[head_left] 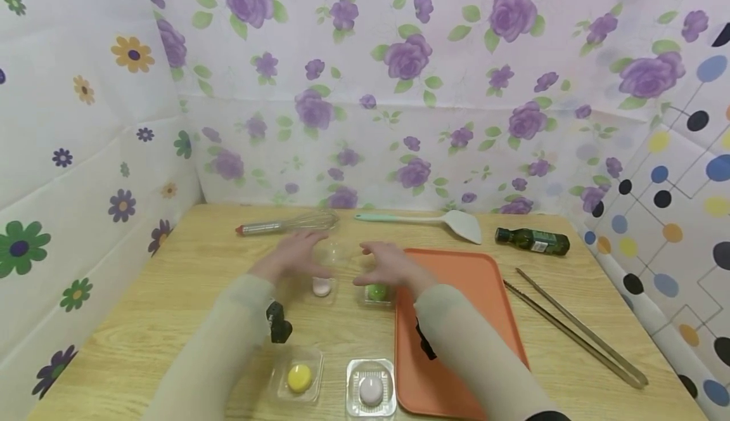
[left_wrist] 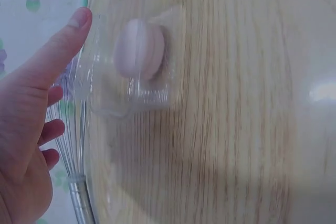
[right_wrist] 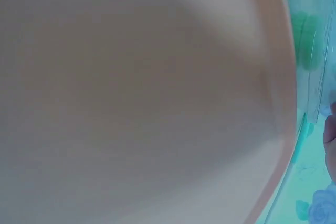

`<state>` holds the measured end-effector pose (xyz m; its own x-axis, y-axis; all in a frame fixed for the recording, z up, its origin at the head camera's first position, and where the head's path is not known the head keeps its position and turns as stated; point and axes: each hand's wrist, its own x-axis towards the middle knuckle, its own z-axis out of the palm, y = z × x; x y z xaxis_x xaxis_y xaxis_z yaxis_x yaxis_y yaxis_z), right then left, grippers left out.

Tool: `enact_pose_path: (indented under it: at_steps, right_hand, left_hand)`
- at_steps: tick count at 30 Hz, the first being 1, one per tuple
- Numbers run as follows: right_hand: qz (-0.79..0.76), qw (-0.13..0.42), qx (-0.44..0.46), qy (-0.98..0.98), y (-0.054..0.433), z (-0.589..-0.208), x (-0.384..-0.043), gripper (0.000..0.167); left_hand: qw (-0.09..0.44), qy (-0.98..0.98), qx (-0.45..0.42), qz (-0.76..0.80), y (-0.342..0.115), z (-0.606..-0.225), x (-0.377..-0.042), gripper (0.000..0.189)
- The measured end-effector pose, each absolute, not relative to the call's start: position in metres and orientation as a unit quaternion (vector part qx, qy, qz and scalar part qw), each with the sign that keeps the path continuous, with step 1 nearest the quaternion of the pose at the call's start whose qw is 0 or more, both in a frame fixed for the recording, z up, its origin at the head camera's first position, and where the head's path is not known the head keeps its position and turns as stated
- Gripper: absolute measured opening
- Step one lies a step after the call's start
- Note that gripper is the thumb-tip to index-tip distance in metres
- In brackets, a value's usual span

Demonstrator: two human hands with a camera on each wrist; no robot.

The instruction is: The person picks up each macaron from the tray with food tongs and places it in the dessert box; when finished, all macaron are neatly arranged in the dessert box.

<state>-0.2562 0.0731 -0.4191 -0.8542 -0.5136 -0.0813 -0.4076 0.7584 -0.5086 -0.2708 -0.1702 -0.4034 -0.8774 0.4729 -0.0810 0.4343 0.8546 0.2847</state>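
Over the far middle of the table, my left hand [head_left: 298, 257] is held with thumb and fingers spread apart, gripping nothing. Just beyond its thumb lies a pale pink macaron [left_wrist: 138, 50] in a clear plastic box [left_wrist: 152, 95]; the box's raised lid [head_left: 333, 253] is see-through and faint. My right hand [head_left: 390, 264] faces the left one, fingers loosely bent with a gap to the thumb. Below it a green macaron [head_left: 377, 291] sits in another clear box, partly covered by the hand. In the right wrist view only a bit of the fingers [right_wrist: 331, 140] shows.
An orange tray [head_left: 462, 370] lies under the right forearm. Nearer are boxes with a yellow macaron [head_left: 299, 378] and a pale lilac macaron [head_left: 371, 390]. A whisk [head_left: 288, 223], spatula [head_left: 462, 226] and green bottle [head_left: 533, 241] lie at the back, tongs [head_left: 576, 332] at right.
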Motion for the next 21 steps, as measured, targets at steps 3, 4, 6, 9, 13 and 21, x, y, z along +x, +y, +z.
enact_pose_path:
  at_steps: [3,4,6,9,13,21]
  right_hand:
    - [-0.245,0.121,-0.228,0.934,0.066,-0.419,-0.257,0.085]
    - [-0.247,0.126,-0.223,0.934,0.065,-0.419,-0.257,0.085]
    - [-0.249,0.142,-0.212,0.934,0.062,-0.418,-0.257,0.087]
    - [-0.252,0.161,-0.202,0.932,0.058,-0.416,-0.256,0.089]
    - [-0.247,0.174,-0.199,0.932,0.054,-0.413,-0.257,0.089]
    - [-0.234,0.184,-0.193,0.935,0.047,-0.412,-0.26,0.089]
  left_hand:
    - [0.083,0.96,0.232,0.133,-0.174,-0.404,-0.272,0.092]
    - [0.087,0.96,0.229,0.135,-0.175,-0.405,-0.272,0.092]
    - [0.096,0.96,0.224,0.138,-0.177,-0.408,-0.273,0.094]
    - [0.103,0.962,0.215,0.136,-0.179,-0.412,-0.275,0.094]
    - [0.101,0.964,0.207,0.134,-0.18,-0.413,-0.274,0.093]
    - [0.105,0.957,0.21,0.169,-0.179,-0.414,-0.272,0.088]
